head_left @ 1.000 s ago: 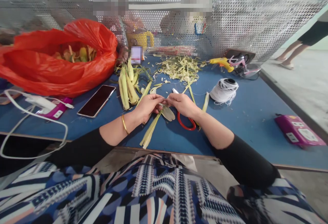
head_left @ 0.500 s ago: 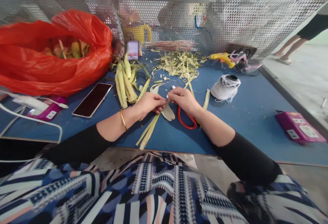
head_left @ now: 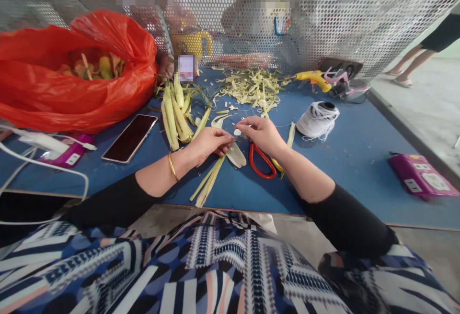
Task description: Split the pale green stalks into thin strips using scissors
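My left hand [head_left: 212,145] is closed in a pinch around a bundle of narrow corn husk strips [head_left: 209,184], whose tails hang toward the table's near edge. From the same grip a pale, petal-shaped husk piece [head_left: 237,156] sticks out to the right. My right hand [head_left: 265,134] hovers just right of it, fingertips pinched together; whatever they hold is too fine to make out. Under the right hand lie scissors with red handles [head_left: 263,165], their blades mostly hidden. Long green-yellow husks [head_left: 172,117] lie beyond my left hand.
Shredded husk [head_left: 253,86] is heaped at the back. A cone of white thread [head_left: 318,121], a yellow glue gun [head_left: 314,79] and a purple packet [head_left: 422,175] stand to the right. On the left are a phone [head_left: 130,138] and a red plastic bag [head_left: 108,108]. Perforated metal panel [head_left: 230,22] closes the back.
My right hand has lifted and moved slightly away to the right from my left hand, opening a gap between them. The left hand keeps its hold on the husk strips.
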{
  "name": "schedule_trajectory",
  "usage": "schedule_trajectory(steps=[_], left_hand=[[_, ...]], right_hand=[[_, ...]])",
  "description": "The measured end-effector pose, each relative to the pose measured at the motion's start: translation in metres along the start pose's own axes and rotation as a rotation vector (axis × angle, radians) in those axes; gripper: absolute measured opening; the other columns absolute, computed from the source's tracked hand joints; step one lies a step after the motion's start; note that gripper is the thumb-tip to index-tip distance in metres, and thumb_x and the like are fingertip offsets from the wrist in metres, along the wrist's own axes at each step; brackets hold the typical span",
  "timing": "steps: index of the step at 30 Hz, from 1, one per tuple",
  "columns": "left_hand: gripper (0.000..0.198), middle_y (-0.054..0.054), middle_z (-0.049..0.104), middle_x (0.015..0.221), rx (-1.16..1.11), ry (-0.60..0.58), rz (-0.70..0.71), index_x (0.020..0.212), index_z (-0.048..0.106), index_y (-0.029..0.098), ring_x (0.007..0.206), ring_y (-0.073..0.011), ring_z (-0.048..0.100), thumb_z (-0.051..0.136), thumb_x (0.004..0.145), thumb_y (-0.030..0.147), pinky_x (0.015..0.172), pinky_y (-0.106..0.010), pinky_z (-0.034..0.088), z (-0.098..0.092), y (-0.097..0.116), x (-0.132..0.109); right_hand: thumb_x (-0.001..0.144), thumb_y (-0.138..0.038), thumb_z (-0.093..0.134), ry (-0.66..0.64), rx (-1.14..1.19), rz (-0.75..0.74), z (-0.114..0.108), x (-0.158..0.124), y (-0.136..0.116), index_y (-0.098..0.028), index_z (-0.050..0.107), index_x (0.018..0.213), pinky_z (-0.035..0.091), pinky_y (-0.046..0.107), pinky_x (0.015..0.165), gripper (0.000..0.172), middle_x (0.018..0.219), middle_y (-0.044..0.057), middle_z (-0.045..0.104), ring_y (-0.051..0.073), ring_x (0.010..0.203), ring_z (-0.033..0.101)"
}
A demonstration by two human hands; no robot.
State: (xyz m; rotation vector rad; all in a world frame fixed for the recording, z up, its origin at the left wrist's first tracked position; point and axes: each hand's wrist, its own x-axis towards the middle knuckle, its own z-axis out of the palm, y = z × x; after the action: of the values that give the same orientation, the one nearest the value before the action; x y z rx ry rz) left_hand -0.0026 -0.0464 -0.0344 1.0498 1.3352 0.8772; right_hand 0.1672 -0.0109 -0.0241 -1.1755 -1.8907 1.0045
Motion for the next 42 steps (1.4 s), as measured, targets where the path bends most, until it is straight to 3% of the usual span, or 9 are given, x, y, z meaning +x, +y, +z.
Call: schedule_trajectory(steps=[5, 8, 13, 20, 23, 27, 34, 42], left_hand=[[0.020, 0.000, 0.061, 0.056, -0.050, 0.013, -0.029, 0.062, 0.064, 0.012, 0.044, -0.0057, 0.053, 0.066, 0.082, 0.016, 0.043, -0.017, 0.041, -0.001, 0.003, 0.000], [0.019, 0.000, 0.062, 0.056, -0.063, 0.026, -0.044, 0.062, 0.064, 0.012, 0.044, -0.0053, 0.052, 0.068, 0.079, 0.016, 0.042, -0.017, 0.040, 0.000, 0.004, 0.000], [0.005, 0.001, 0.062, 0.056, -0.113, 0.068, -0.052, 0.070, 0.068, 0.012, 0.043, -0.0054, 0.050, 0.073, 0.072, 0.011, 0.040, -0.017, 0.038, 0.000, 0.004, 0.001], [0.007, 0.003, 0.058, 0.050, -0.065, 0.115, 0.004, 0.069, 0.067, 0.013, 0.043, -0.0063, 0.050, 0.071, 0.068, 0.007, 0.039, -0.017, 0.035, 0.000, 0.006, -0.002], [0.008, 0.003, 0.058, 0.050, 0.017, 0.135, 0.063, 0.068, 0.067, 0.014, 0.044, -0.0068, 0.050, 0.073, 0.065, 0.009, 0.038, -0.017, 0.033, 0.000, 0.008, -0.004], [0.007, 0.003, 0.060, 0.052, 0.156, 0.129, 0.173, 0.065, 0.068, 0.015, 0.044, -0.0069, 0.051, 0.070, 0.064, 0.008, 0.043, -0.018, 0.036, -0.001, 0.010, -0.005], [0.012, 0.000, 0.070, 0.064, 0.394, 0.142, 0.293, 0.069, 0.072, 0.017, 0.056, -0.0121, 0.061, 0.064, 0.066, 0.008, 0.056, -0.022, 0.047, -0.010, 0.006, 0.001], [0.018, -0.003, 0.074, 0.075, 0.922, 0.302, 0.480, 0.080, 0.075, 0.021, 0.070, -0.0190, 0.067, 0.060, 0.075, 0.014, 0.067, -0.027, 0.046, -0.008, 0.004, -0.001]], right_hand=[[0.073, -0.028, 0.073, -0.072, -0.319, -0.104, -0.003, -0.003, -0.001, -0.017, 0.072, 0.070, 0.036, 0.025, 0.061, 0.011, 0.070, 0.000, 0.060, 0.012, 0.064, 0.051], [0.076, -0.020, 0.070, -0.088, -0.411, -0.127, 0.001, -0.003, -0.002, -0.016, 0.066, 0.061, 0.033, 0.025, 0.060, 0.016, 0.065, -0.001, 0.056, 0.011, 0.062, 0.048], [0.077, -0.015, 0.066, -0.106, -0.363, -0.204, 0.000, -0.004, -0.003, -0.016, 0.063, 0.062, 0.034, 0.023, 0.060, 0.015, 0.065, -0.002, 0.053, 0.010, 0.060, 0.047], [0.077, -0.015, 0.067, -0.212, -0.270, -0.142, -0.001, -0.004, -0.003, -0.017, 0.066, 0.066, 0.039, 0.024, 0.063, 0.012, 0.066, -0.002, 0.059, 0.011, 0.065, 0.055], [0.084, -0.015, 0.058, -0.131, -0.026, 0.022, 0.005, -0.002, -0.002, -0.017, 0.064, 0.086, 0.046, 0.025, 0.063, 0.007, 0.080, 0.000, 0.066, 0.010, 0.060, 0.060], [0.087, -0.007, 0.044, -0.157, 0.178, 0.164, 0.014, -0.001, 0.002, -0.019, 0.057, 0.105, 0.051, 0.025, 0.058, 0.025, 0.096, 0.003, 0.071, 0.008, 0.055, 0.064], [0.083, 0.000, 0.045, -0.182, 0.002, 0.077, 0.017, -0.001, 0.004, -0.016, 0.060, 0.095, 0.053, 0.026, 0.066, 0.025, 0.090, 0.003, 0.074, 0.008, 0.054, 0.064], [0.079, 0.003, 0.046, -0.173, -0.035, 0.043, 0.017, -0.003, 0.004, -0.017, 0.060, 0.092, 0.052, 0.026, 0.068, 0.027, 0.085, 0.001, 0.074, 0.008, 0.056, 0.064]])
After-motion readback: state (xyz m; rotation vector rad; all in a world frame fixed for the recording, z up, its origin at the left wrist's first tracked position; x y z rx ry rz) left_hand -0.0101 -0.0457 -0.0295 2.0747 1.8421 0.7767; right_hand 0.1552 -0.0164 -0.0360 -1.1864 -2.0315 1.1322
